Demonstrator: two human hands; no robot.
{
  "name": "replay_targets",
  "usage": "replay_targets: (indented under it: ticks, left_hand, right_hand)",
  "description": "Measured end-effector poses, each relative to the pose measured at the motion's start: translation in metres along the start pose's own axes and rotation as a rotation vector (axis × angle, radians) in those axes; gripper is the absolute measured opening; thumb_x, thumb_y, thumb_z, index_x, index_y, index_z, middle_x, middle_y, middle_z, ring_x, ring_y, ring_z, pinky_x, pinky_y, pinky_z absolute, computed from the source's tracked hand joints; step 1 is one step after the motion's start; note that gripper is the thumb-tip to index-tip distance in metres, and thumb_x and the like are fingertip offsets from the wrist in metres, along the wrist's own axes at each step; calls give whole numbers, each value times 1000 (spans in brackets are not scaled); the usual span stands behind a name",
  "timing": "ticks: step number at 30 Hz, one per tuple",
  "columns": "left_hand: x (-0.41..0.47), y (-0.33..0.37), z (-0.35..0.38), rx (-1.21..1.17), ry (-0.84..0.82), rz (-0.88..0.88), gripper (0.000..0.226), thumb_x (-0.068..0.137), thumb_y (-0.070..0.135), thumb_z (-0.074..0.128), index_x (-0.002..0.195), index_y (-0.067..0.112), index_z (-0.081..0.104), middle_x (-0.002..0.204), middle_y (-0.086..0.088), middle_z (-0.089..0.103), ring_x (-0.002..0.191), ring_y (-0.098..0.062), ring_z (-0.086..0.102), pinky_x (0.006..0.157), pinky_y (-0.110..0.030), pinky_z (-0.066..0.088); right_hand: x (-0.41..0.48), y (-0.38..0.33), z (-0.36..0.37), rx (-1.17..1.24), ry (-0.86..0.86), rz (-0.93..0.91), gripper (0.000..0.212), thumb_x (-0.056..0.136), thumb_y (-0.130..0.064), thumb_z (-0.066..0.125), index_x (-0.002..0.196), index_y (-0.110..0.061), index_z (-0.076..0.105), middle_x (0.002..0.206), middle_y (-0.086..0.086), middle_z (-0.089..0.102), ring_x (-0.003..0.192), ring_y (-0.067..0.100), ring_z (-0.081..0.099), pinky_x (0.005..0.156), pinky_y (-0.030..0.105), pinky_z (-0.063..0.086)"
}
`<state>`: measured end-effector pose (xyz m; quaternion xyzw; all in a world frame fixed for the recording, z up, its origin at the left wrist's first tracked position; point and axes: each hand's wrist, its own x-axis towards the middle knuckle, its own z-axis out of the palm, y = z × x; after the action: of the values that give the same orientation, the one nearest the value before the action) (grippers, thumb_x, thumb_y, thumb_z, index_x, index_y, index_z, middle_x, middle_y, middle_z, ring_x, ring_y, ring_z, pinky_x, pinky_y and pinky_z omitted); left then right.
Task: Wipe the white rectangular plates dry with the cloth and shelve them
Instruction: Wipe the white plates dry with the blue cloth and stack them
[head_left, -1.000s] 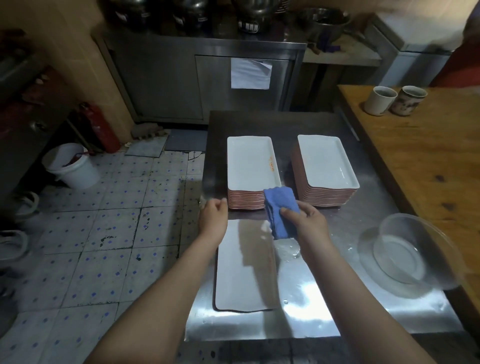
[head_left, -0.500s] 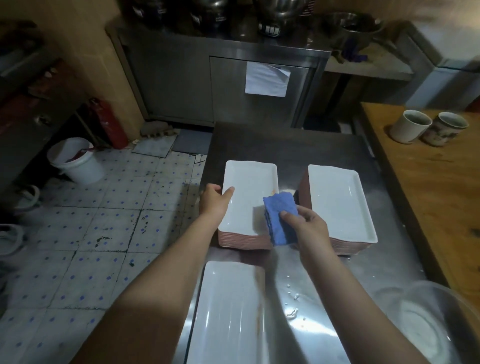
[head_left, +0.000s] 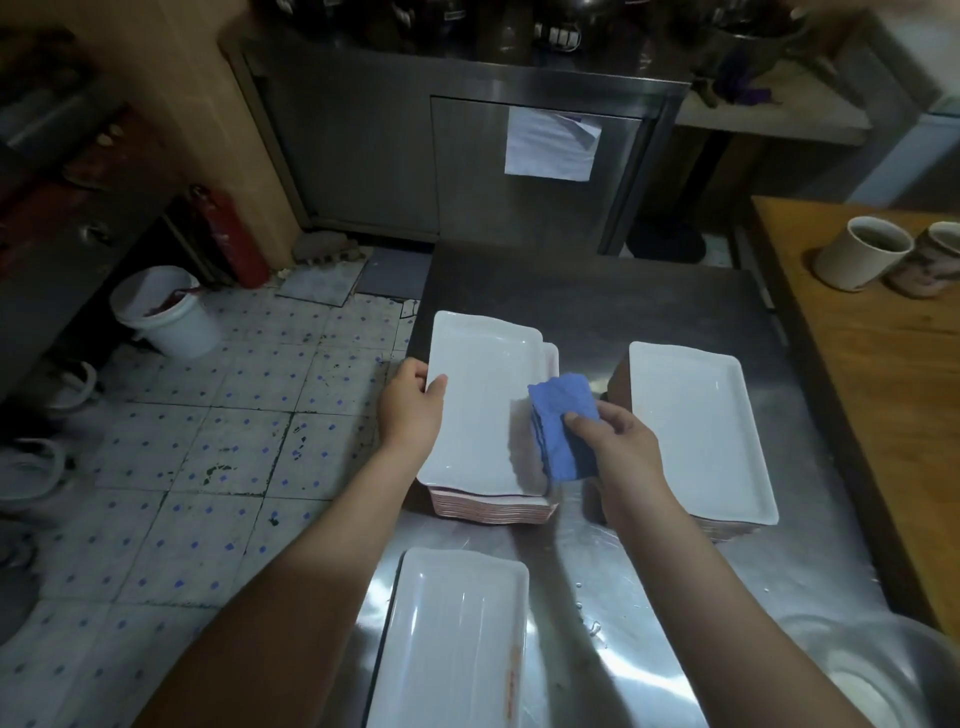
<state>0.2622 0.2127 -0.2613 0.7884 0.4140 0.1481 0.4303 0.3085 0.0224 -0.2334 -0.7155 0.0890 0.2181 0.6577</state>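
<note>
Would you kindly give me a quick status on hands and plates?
Left hand grips top plate by left edge, askew on left stack. Right hand pinches blue cloth at plate's right edge. Loose plate nearer, second stack right, neither blocking.

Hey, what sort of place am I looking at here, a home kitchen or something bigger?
Most likely a restaurant or canteen kitchen: two tall stacks of identical white rectangular plates sit on a stainless steel worktable, and a large stainless steel cabinet stands behind it.
</note>
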Motion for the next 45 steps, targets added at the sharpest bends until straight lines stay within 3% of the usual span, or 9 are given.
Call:
replay_targets:
  ticks: [7,17,21,27,29,33,40,43,45]
  left_hand:
    - [-10,12,-11,-6,-81,-16,12,96,23,43,96,12,43,91,-11,57,76,-28,53,63,-32,38]
    - [-70,37,-43,-371,-192,-154,6,97,23,42,93,19,39,100,-12,55,87,-27,55,71,-37,45]
    - [-106,37,-55,-456,-218,-217,9,99,30,39,99,21,37,107,-16,56,96,-30,57,77,-39,47]
    - [-157,29,-88,-470,-234,-239,27,100,34,37,121,18,43,119,-12,55,93,-28,59,62,-28,45]
    - [-173,28,-103,-474,-255,-231,34,101,34,36,123,12,50,105,-10,59,81,-23,58,54,-23,41]
    - [-206,23,-130,-579,-360,-268,27,102,33,34,101,15,54,74,-2,60,64,-16,58,54,-23,43]
    - [-242,5,-151,-627,-413,-314,33,101,38,35,108,14,57,85,-5,66,77,-23,63,71,-30,50]
    - [-256,6,-153,-590,-383,-307,39,100,40,35,112,12,59,94,-10,66,82,-27,63,72,-35,52]
    - [-265,9,-151,-562,-334,-248,40,101,41,32,113,15,60,94,-7,65,80,-21,61,63,-27,48]
  right_hand:
    - [-17,-24,2,71,-20,-24,6,90,-20,63,93,-15,63,102,8,67,91,21,64,81,36,52]
    - [-81,-53,6,-26,-110,-104,10,86,-12,64,94,-15,58,88,6,65,89,22,61,84,39,49]
    - [-117,-49,13,-126,-182,-134,16,85,-14,65,97,-20,56,85,-1,64,84,17,60,68,28,44]
    - [-170,-33,9,-425,-94,-274,23,87,-17,61,103,-24,46,83,-13,53,73,-2,51,52,10,33]
    - [-188,-26,7,-521,-48,-357,24,87,-15,61,105,-23,47,83,-11,53,71,-2,49,51,7,32]
    - [-219,-9,4,-713,93,-520,35,84,-13,64,117,-17,55,109,-1,56,90,12,52,70,15,35]
    - [-256,21,-2,-1145,-76,-928,32,93,-18,46,115,-1,62,123,14,56,116,32,50,103,37,39]
    - [-265,31,0,-1370,-287,-958,71,91,-39,8,138,2,41,146,20,37,139,35,28,118,34,12]
    - [-273,32,1,-1403,-329,-924,71,93,-44,1,150,-5,14,159,11,7,147,24,-1,115,27,-9]
